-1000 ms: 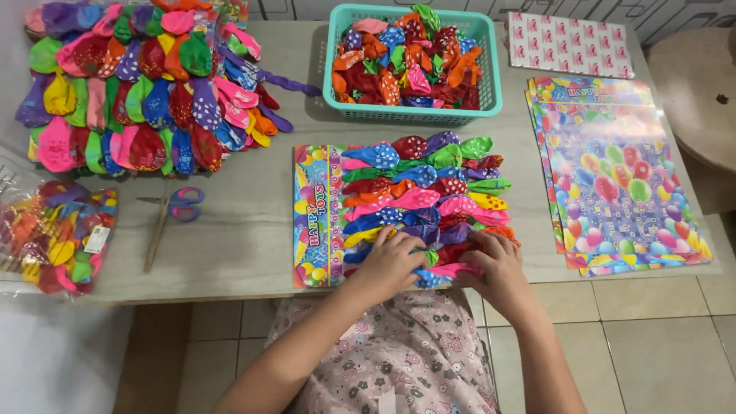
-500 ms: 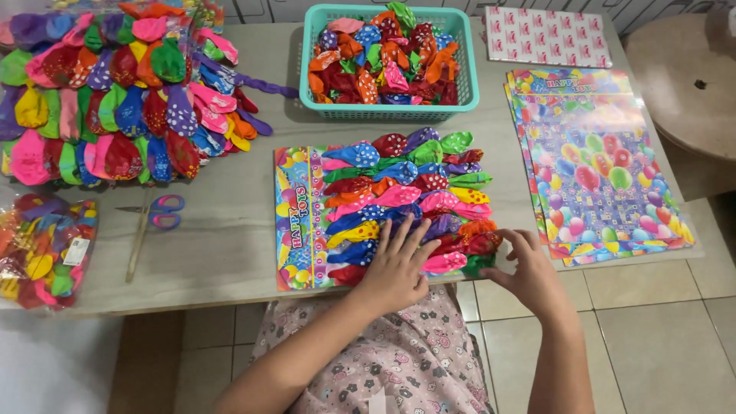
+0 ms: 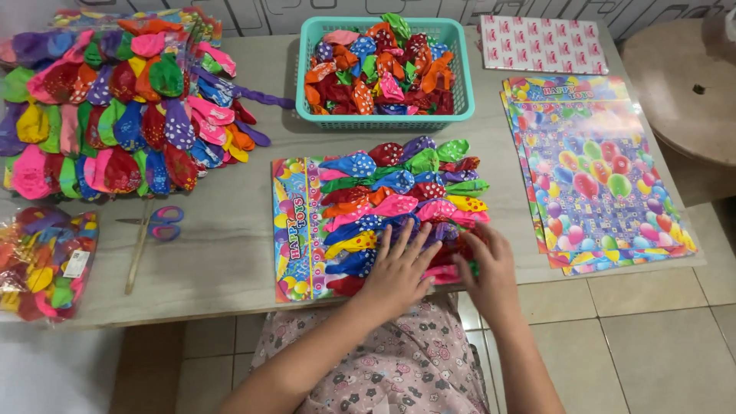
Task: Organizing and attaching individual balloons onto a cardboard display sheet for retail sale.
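At far left a clear bag of mixed balloons (image 3: 42, 261) sat at the table's near edge, w/ a big fanned pile of filled balloon cards (image 3: 115, 115) behind it, and scissors (image 3: 149, 230) w/ pink-purple handles lay between them on the table (image 3: 222, 253). Centre back, a teal basket (image 3: 383, 73) held loose balloons. In front of it lay the printed card (image 3: 295, 230) w/ rows of spotted balloons (image 3: 399, 199) across it, the card's bare left strip showing, its near edge at the table's edge just ahead of you. Your left hand (image 3: 399, 268) was flat and unclenched, fingers spread, pressing down on the blue and yellow balloons in the card's near rows; nothing gripped, palm over the bottom-middle of the card. Your right hand (image 3: 487, 268) was just beside it to the right, at the card's near-right corner, fingers curled on the pink and red balloon ends there; looked like a light pinch, but can't tell for sure if it actually gripped one. Hands were near each other, not touching. Right of the card, well apart, a stack of empty printed cards (image 3: 598, 176) lay fanned, and a pink-patterned sheet (image 3: 544, 44) sat at the back right corner.
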